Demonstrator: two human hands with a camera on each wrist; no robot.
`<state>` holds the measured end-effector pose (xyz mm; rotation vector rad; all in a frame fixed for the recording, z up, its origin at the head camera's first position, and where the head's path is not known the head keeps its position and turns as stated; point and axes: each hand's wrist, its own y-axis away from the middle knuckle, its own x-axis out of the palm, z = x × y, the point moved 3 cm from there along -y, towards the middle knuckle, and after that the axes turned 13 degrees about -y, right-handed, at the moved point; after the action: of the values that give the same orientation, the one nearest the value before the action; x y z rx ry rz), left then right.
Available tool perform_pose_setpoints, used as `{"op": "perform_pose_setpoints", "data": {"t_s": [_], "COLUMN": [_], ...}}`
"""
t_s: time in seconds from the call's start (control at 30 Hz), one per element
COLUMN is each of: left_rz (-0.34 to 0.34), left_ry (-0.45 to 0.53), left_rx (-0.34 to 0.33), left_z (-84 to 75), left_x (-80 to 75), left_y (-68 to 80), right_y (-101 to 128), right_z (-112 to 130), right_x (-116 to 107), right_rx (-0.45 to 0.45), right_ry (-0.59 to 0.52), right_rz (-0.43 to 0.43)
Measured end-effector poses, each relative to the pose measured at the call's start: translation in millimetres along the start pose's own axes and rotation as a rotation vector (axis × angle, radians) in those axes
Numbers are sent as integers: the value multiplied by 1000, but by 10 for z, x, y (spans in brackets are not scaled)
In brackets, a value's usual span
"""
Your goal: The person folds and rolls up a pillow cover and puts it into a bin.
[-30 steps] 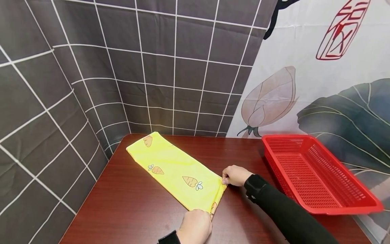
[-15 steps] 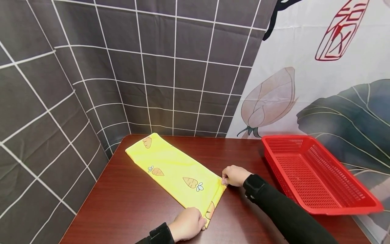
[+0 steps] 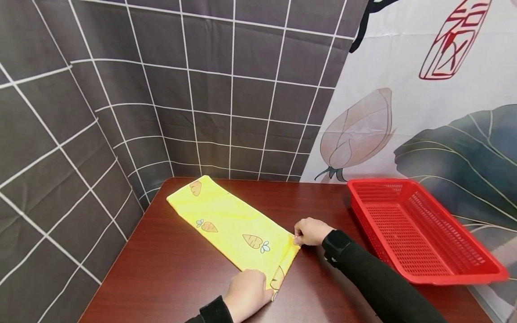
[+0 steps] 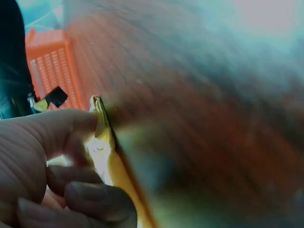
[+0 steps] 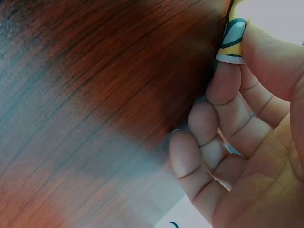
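A yellow cloth (image 3: 226,215) printed with carrots lies as a long folded strip, slanting across the table. Its short right end carries a narrow turned-over fold. At that end's near corner my left hand (image 3: 247,294) pinches the cloth; the left wrist view shows the thumb against the folded edge (image 4: 101,126), other fingers curled below. My right hand (image 3: 313,232) holds the far corner of the same end. In the right wrist view, thumb and index finger grip the cloth's corner (image 5: 232,42), with the remaining fingers bent beside it. The cloth's underside is hidden.
A red plastic basket (image 3: 408,233) with perforated sides stands at the right of the brown wooden table (image 3: 161,269). Behind and at the left hangs a dark grey cloth with a white grid (image 3: 210,89). A flower-printed white sheet (image 3: 404,67) hangs at the back right.
My left hand first shifted left and toward the near corner, uncovering more of the turned-over fold, then moved slightly away from me. My right hand stays at the far corner.
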<state>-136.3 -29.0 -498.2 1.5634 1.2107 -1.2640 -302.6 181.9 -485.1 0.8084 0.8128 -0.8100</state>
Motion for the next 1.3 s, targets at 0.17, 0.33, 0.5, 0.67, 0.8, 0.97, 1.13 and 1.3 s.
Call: {"op": "perform_pose_setpoints", "data": {"t_s": [0.17,0.33,0.5,0.67,0.8,0.97,1.13,1.3], "left_rz": [-122,-144,-86,-47,-58,-59,-70,-58], "left_ry": [-171,-276,-237,-213,-220,-237,-241,-258], "left_rx": [135,218,219,199,177,158,154,152], "left_z": [-142,-239,-233,-232,-237,-245,-245,-249], "left_x": [-40,-52,-50,-40,-41,-42,-42,-45], "left_y": [25,48,40,31,28,30,36,33], "right_y": [13,14,14,17,23,17,-1,-21], "right_z": [10,18,45,80,91,84,67,33], "right_x": [-10,-18,-25,-11,-8,-2,16,44], "right_rx": [9,13,-12,-31,-45,-60,-86,-134], "right_ry": [-5,32,64,78,84,74,51,41], "right_rz": [2,-29,-69,-75,-86,-89,-85,-86]}}
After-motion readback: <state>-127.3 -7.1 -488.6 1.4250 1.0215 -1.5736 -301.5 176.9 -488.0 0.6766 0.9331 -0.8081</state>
